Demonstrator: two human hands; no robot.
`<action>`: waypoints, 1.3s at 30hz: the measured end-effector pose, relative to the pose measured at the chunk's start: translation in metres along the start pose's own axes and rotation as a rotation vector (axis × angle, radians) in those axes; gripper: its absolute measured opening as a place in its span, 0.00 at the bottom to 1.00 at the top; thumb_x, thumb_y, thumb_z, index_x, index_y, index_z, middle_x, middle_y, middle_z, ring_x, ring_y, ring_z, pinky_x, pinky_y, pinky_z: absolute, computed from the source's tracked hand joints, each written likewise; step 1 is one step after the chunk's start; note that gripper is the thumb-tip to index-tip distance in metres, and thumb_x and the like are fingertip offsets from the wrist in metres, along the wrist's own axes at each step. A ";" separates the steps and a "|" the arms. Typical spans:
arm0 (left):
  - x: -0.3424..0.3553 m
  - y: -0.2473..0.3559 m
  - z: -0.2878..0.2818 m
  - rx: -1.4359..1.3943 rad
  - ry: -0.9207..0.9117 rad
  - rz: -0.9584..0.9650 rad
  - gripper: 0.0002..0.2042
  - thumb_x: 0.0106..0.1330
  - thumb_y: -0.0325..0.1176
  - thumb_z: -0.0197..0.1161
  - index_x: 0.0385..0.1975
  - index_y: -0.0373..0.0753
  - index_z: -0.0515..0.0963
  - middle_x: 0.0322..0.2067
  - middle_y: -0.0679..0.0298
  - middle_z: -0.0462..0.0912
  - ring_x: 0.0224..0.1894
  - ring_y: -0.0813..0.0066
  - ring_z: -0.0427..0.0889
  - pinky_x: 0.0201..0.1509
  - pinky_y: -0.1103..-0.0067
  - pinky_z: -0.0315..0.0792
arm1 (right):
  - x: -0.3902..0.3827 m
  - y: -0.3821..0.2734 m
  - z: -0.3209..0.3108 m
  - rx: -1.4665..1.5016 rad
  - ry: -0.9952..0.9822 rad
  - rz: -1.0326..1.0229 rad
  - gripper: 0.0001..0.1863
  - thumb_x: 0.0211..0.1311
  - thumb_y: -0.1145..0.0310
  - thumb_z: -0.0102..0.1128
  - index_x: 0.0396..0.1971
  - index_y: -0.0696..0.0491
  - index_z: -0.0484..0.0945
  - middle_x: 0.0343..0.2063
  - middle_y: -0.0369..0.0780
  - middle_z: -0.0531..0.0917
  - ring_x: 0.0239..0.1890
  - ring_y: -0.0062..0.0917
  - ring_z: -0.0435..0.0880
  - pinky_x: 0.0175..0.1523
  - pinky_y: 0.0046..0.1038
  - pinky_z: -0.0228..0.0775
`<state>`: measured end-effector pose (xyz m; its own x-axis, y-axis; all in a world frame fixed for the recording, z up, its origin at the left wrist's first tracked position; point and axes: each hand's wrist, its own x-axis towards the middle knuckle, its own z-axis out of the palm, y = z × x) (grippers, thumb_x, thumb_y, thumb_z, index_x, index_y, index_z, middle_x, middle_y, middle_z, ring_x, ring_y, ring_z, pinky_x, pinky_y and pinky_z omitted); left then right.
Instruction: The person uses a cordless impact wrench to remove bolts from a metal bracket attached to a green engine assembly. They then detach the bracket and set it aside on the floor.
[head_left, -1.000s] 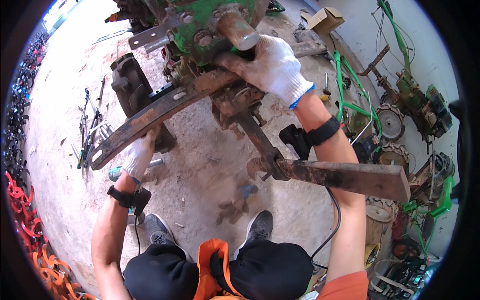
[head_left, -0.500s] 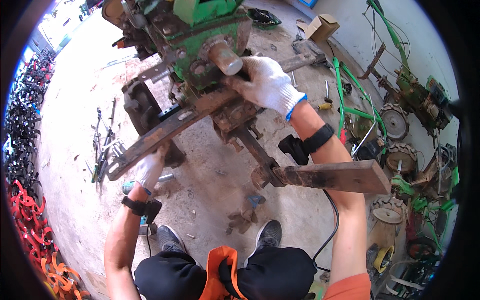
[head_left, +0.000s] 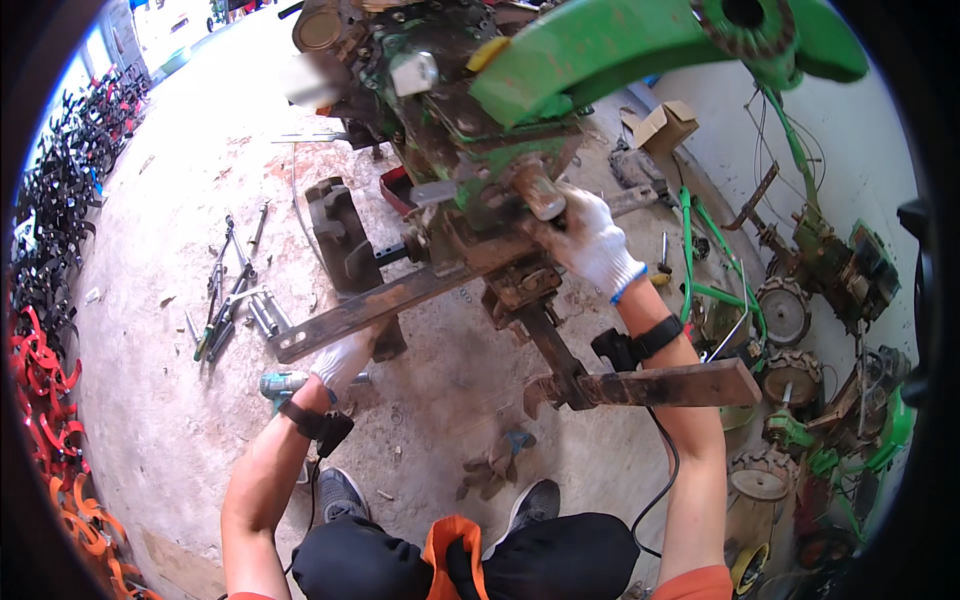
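Note:
A dirty green and rust-brown tiller-like machine [head_left: 480, 165] stands in front of me, with a long slotted flat steel bar [head_left: 385, 302] slanting across its near side. My left hand [head_left: 345, 362], in a white work glove, grips the bar from below near its lower left end; the fingertips are hidden behind it. My right hand [head_left: 592, 243], gloved too, is closed round the bar's upper right end, beside a round metal stub [head_left: 540, 192]; part of its fingers is hidden. From the machine's underside a rusty arm ends in a flat steel plate [head_left: 680, 385], above my right forearm.
Hand tools [head_left: 225, 290] and a teal power drill [head_left: 280, 384] lie on the concrete at left. Dirty gloves [head_left: 492, 470] are by my feet. Red and black curved blades [head_left: 40, 385] pile along the left; machine parts and wheels [head_left: 785, 310] line the right wall.
The machine has shifted in view to the right and down, showing more of its top and a large green curved arm. Both hands remain at the bar.

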<state>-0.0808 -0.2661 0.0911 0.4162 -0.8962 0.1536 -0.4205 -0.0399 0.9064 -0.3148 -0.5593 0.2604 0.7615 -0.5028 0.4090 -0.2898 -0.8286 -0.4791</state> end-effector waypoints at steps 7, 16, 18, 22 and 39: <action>-0.053 -0.008 -0.032 -0.161 -0.011 -0.192 0.24 0.77 0.44 0.70 0.65 0.35 0.82 0.53 0.56 0.89 0.52 0.65 0.85 0.59 0.66 0.80 | -0.048 0.014 -0.041 0.022 0.086 0.112 0.13 0.62 0.69 0.83 0.41 0.56 0.88 0.38 0.43 0.88 0.40 0.33 0.89 0.50 0.35 0.81; -0.166 -0.077 -0.072 -0.592 0.029 -0.645 0.26 0.75 0.33 0.74 0.68 0.31 0.75 0.57 0.59 0.86 0.57 0.72 0.84 0.63 0.72 0.81 | -0.125 0.003 -0.068 0.185 -0.035 0.398 0.13 0.75 0.86 0.59 0.54 0.61 0.84 0.51 0.42 0.91 0.53 0.26 0.90 0.63 0.30 0.82; -0.181 -0.087 -0.079 -0.615 0.053 -0.623 0.24 0.75 0.30 0.72 0.68 0.31 0.75 0.56 0.59 0.85 0.55 0.72 0.84 0.58 0.74 0.83 | -0.143 -0.006 -0.059 0.428 0.146 0.532 0.10 0.77 0.79 0.63 0.53 0.61 0.85 0.44 0.42 0.92 0.42 0.24 0.91 0.50 0.28 0.85; -0.193 -0.098 -0.088 -0.603 0.080 -0.684 0.23 0.76 0.28 0.70 0.68 0.31 0.74 0.54 0.59 0.85 0.51 0.75 0.84 0.53 0.75 0.84 | -0.172 -0.016 -0.066 0.372 0.080 0.817 0.12 0.78 0.63 0.71 0.43 0.58 0.87 0.32 0.36 0.90 0.31 0.18 0.87 0.37 0.25 0.81; -0.176 -0.100 -0.082 -0.767 -0.050 -0.608 0.20 0.78 0.30 0.70 0.65 0.31 0.77 0.50 0.60 0.87 0.49 0.75 0.85 0.53 0.75 0.85 | -0.205 -0.049 -0.030 0.946 0.311 0.594 0.23 0.84 0.43 0.59 0.47 0.50 0.87 0.32 0.36 0.86 0.39 0.28 0.85 0.54 0.37 0.79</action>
<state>-0.0458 -0.0681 0.0056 0.3461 -0.8362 -0.4254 0.5004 -0.2191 0.8376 -0.4741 -0.4225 0.2231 0.4378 -0.8984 0.0352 0.0956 0.0076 -0.9954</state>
